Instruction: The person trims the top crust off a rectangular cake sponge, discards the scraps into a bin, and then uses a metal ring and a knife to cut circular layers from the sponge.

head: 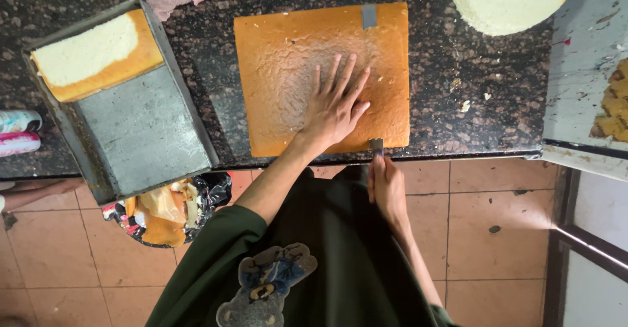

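A square golden-brown sponge cake [281, 58] lies flat on the dark speckled granite counter [471, 91]. My left hand [335, 104] presses on top of the cake, palm down, fingers spread. My right hand [386, 186] is at the counter's near edge, gripping the handle of a long knife [375, 145]. The blade runs through the cake, hidden inside it, and its grey tip [369, 16] sticks out at the far edge.
A metal baking tray [140, 130] at the left overhangs the counter edge and holds a cut piece of sponge [91, 55]. A round pale cake [510, 0] sits at the far right. A bin with a black bag [173, 212] stands on the tiled floor. A white surface [585, 58] holds crumbs at right.
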